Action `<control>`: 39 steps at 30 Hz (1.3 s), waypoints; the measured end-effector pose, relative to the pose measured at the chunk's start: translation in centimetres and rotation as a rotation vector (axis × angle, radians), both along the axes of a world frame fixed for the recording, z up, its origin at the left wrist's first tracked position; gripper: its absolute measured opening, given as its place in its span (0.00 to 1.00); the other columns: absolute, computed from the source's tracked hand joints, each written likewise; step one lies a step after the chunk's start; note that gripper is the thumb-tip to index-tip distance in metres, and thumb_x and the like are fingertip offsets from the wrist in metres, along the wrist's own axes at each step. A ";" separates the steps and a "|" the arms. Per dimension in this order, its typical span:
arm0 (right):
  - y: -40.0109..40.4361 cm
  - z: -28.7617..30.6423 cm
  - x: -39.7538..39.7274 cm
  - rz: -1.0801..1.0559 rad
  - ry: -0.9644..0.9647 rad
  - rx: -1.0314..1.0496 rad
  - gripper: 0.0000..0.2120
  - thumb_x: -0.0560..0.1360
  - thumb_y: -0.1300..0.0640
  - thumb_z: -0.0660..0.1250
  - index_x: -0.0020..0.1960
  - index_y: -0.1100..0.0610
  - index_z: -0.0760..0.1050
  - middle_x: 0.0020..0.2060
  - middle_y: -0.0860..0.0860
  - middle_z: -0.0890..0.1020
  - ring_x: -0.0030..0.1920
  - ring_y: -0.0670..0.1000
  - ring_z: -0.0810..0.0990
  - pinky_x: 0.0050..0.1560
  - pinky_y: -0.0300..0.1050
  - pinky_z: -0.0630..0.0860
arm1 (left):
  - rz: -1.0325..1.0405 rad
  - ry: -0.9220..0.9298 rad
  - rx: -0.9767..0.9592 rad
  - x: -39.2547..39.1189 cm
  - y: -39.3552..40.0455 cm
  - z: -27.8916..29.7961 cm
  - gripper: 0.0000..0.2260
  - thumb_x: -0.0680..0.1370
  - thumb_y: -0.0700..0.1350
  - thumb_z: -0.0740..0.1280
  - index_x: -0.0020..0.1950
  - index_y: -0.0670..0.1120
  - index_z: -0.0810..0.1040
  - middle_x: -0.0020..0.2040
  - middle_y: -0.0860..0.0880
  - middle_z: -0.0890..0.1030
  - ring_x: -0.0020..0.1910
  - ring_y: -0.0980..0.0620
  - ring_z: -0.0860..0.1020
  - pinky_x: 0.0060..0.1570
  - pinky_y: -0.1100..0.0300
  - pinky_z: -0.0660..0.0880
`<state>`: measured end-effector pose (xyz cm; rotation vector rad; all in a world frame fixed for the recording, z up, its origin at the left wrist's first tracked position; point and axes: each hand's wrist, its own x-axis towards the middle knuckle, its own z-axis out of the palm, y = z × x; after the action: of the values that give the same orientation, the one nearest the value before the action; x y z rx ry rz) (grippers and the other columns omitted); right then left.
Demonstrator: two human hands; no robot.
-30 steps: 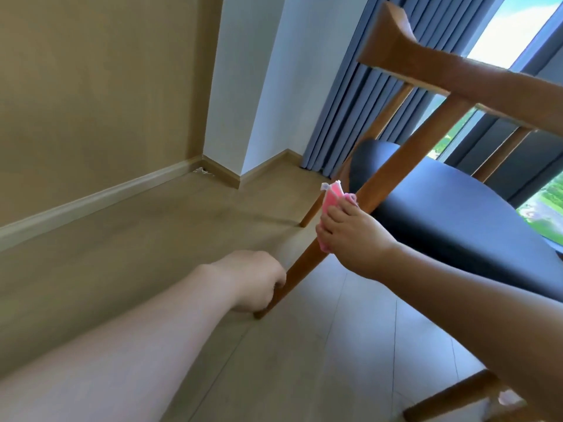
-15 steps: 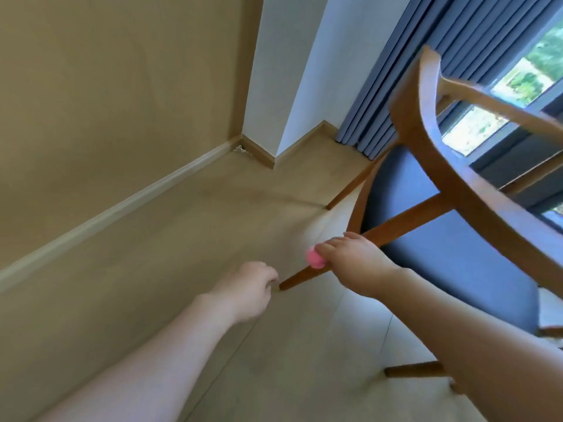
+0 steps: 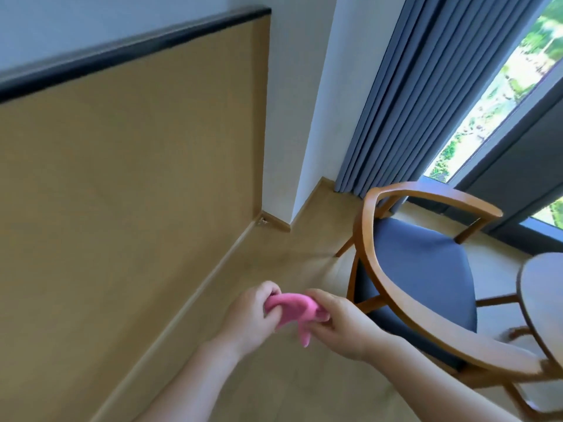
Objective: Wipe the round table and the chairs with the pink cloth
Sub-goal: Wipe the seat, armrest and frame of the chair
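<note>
Both hands hold the pink cloth [image 3: 292,312] in the air, low in the middle of the view. My left hand [image 3: 248,318] grips its left end, and my right hand [image 3: 338,324] pinches its right end, with a corner hanging down between them. To their right stands a wooden chair [image 3: 370,239] with a curved backrest and a dark blue seat [image 3: 426,269], upright on the floor. Neither hand touches the chair. An edge of the round table [image 3: 536,300] shows at the far right.
A tan wall panel [image 3: 137,178] with a skirting board runs along the left. A white pillar [image 3: 307,117] stands in the corner behind. Grey-blue curtains [image 3: 411,95] and a window [image 3: 502,86] lie beyond the chair. Wooden floor [image 3: 274,260] lies between wall and chair.
The chair was tilted with my left hand on its leg and my right wiping it. It now stands upright, both hands have left it, and my left hand has taken one end of the cloth.
</note>
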<state>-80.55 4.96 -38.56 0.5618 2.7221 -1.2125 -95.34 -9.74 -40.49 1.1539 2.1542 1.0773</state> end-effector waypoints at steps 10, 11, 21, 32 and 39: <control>6.1 0.4 -2.5 -0.256 0.112 0.065 0.05 0.74 0.59 0.65 0.49 0.55 0.78 0.40 0.48 0.81 0.41 0.47 0.79 0.44 0.49 0.78 | -0.144 0.038 -0.008 -2.9 7.8 2.9 0.06 0.75 0.41 0.68 0.46 0.51 0.74 0.42 0.55 0.77 0.41 0.59 0.74 0.40 0.66 0.70; 7.0 0.4 -2.8 -0.278 0.128 0.049 0.05 0.74 0.58 0.66 0.48 0.54 0.78 0.40 0.47 0.81 0.41 0.46 0.79 0.43 0.47 0.78 | -0.140 0.013 -0.016 -3.2 8.7 2.7 0.08 0.73 0.40 0.69 0.46 0.52 0.74 0.42 0.55 0.77 0.41 0.58 0.74 0.41 0.64 0.71; 14.3 -2.1 -7.5 -0.335 0.116 -0.036 0.04 0.72 0.57 0.66 0.43 0.48 0.75 0.36 0.44 0.79 0.39 0.43 0.77 0.41 0.42 0.78 | -0.086 -0.124 -0.104 -8.1 16.3 0.6 0.10 0.71 0.37 0.68 0.42 0.53 0.75 0.33 0.56 0.76 0.32 0.61 0.71 0.34 0.63 0.69; 20.2 -3.3 -14.7 -0.454 0.092 -0.014 0.08 0.73 0.58 0.65 0.51 0.51 0.77 0.43 0.44 0.80 0.44 0.43 0.78 0.46 0.41 0.77 | -0.231 -0.106 -0.121 -17.7 24.5 -1.5 0.11 0.68 0.37 0.67 0.38 0.54 0.74 0.34 0.57 0.75 0.32 0.59 0.70 0.32 0.68 0.67; 23.7 -5.5 -21.8 -0.746 -0.019 0.058 0.09 0.74 0.60 0.65 0.53 0.55 0.78 0.45 0.50 0.82 0.46 0.49 0.79 0.48 0.49 0.77 | -0.528 -0.118 -0.121 -25.3 33.3 -4.6 0.13 0.67 0.33 0.68 0.38 0.51 0.72 0.35 0.53 0.73 0.32 0.61 0.70 0.33 0.70 0.66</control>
<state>-102.32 28.67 -44.04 1.6828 2.5964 -1.2167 -120.67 23.51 -45.05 1.4481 1.6582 0.7451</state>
